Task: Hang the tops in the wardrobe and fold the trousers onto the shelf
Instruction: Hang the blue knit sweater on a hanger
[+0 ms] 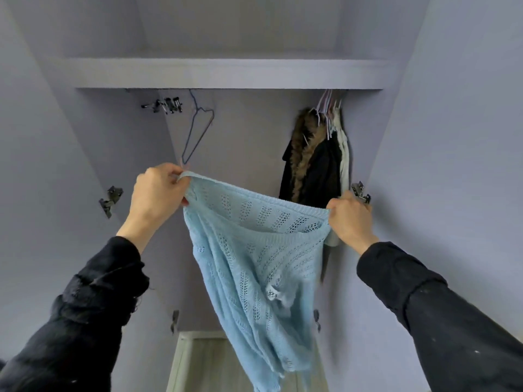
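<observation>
A light blue open-knit top (254, 267) hangs stretched between both my hands in front of the open wardrobe. My left hand (157, 190) grips its ribbed edge at the upper left. My right hand (351, 219) grips the same edge at the right, a little lower. The rest of the top droops down toward the floor. An empty blue wire hanger (198, 131) hangs from the rail just above and behind my left hand. No trousers are in sight.
A shelf (215, 73) runs across the top of the wardrobe. At the right, a dark coat with a fur collar (311, 165) and pale garments hang on several hangers (328, 111). Metal clips (165, 104) hang at the upper left. Door hinges (110, 199) sit on both sides.
</observation>
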A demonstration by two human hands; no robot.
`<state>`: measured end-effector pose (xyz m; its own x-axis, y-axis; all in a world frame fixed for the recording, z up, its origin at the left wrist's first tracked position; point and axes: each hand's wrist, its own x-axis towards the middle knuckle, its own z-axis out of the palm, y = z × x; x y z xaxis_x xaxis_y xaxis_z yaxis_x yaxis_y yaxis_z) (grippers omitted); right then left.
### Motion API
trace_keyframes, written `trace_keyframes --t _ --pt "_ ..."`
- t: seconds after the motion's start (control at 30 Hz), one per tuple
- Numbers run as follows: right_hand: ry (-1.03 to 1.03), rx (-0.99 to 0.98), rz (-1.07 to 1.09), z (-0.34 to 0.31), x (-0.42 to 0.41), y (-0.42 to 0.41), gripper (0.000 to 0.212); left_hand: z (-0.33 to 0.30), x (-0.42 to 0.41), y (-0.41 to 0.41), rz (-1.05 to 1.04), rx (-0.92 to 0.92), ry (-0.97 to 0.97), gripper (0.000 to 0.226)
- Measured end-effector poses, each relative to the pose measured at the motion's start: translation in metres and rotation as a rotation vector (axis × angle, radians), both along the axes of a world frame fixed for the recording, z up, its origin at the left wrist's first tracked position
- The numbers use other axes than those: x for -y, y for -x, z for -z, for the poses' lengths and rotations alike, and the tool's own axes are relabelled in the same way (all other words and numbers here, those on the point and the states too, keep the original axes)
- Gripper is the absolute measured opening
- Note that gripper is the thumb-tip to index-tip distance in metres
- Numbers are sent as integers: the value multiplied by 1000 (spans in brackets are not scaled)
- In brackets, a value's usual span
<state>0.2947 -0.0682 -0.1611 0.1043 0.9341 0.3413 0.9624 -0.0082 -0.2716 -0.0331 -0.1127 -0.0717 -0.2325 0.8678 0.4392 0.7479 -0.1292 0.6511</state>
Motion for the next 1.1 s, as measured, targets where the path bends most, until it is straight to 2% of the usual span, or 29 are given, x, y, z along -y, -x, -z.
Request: trace_keyframes --t 0.13,0.27,0.43,0.53,0.57,0.6,0.67,0.73,0.77,0.83,0.97,1.1 --pt "78 -208 -103 5 -9 12 26 1 -5 -6 -20 2 35 11" --pt "236 -607 -133 4 -16 18 32 9 -11 8 -43 84 84 14" --pt "308 -850 -252 -7 -14 29 30 24 -18 32 -85 272 150 13" --pt "345 -1097 -342 -20 -10 36 23 28 -22 35 -112 368 158 16" --pt "381 -1103 -394 -23 -11 37 19 29 -22 37 -124 384 157 14" --pt "422 -1028 -439 -23 -13 37 21 30 -22 37 -136 383 155 11" --pt "479 -660 -490 -21 -18 35 31 32 -21 36 -169 348 149 9" --pt "432 -304 -471 -16 -27 33 19 35 -19 36 -191 298 161 11" --pt "388 -246 -450 -16 -31 31 12 37 -18 35 -199 261 180 13" --pt "309 -262 -391 -20 -38 23 13 41 -15 31 -202 151 210 16" --pt "174 -300 -345 -36 -46 10 11 53 -13 16 -129 -249 291 14" --pt "76 -189 -321 -40 -52 5 7 71 -15 8 -138 -416 328 13"
